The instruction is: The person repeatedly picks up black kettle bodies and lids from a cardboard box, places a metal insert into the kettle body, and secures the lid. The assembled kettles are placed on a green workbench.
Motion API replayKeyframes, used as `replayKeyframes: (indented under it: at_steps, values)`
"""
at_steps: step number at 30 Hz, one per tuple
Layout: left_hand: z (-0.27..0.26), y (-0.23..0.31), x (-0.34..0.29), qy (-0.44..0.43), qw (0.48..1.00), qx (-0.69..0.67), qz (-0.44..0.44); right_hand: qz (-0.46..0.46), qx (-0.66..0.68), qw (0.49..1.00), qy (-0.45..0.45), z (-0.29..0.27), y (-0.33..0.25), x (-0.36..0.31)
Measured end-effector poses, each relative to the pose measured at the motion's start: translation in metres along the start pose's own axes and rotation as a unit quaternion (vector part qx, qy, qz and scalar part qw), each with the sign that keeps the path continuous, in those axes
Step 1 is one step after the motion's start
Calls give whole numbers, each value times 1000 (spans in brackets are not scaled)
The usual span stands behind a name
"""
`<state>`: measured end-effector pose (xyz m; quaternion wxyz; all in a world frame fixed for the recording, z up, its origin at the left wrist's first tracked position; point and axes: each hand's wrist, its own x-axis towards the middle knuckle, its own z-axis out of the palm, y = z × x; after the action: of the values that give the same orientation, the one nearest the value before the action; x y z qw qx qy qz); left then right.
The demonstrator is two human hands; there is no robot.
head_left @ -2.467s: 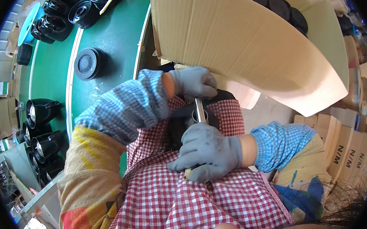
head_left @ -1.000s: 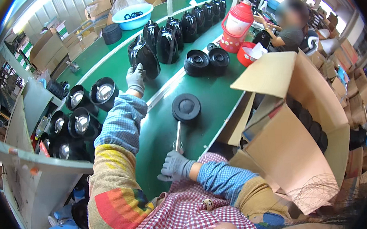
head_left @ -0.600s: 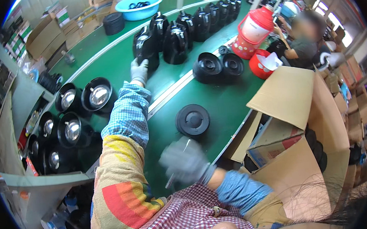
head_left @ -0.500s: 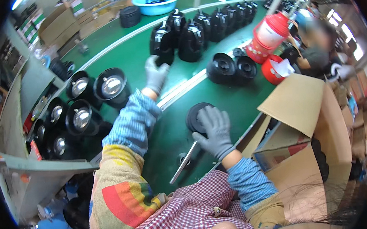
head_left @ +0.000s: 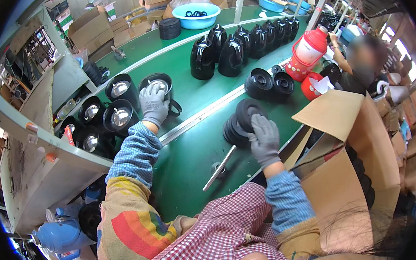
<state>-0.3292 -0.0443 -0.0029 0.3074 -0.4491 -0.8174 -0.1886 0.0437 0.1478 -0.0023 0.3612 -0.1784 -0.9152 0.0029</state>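
My left hand, in a grey glove, is closed on the top of a black thermos body with a silvery domed liner inside its rim. That body stands nearest the middle of a group of similar open thermos bodies. My right hand, also gloved, grips a black plastic ring by its edge, its face tilted up. Below this ring lies a stack of black rings, partly covered by it. A metal rod rests near my right hand, over a small round part.
Upright black thermos shells line the green table. Two black round parts sit near a red-and-white thermos. An open carton stands at my right. A person works beyond it. A blue basin is at the back.
My left hand has moved from beside the upright shells to the open thermos body at the left. My right hand has raised a ring from the stack. The view has shifted.
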Motion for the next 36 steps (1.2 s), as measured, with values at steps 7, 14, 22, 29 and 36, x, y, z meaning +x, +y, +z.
replayKeyframes:
  at_steps: [7, 14, 22, 29, 36]
  values:
    - [-157, 113, 15, 36, 936, -265, 229, 224, 252, 937, 93, -217, -74, -99]
    - [-215, 265, -59, -108, 675, -535, 497, 403, 261, 838, 260, -334, -118, -226]
    - [-152, 373, -169, -522, 314, -651, 453, 441, 203, 819, 306, -376, -156, -315]
    - [-120, 398, -197, -643, 386, -532, 393, 386, 265, 861, 198, -344, -143, -324]
    - [-146, 400, -197, -432, 531, -542, 487, 430, 431, 778, 155, -310, -102, -342]
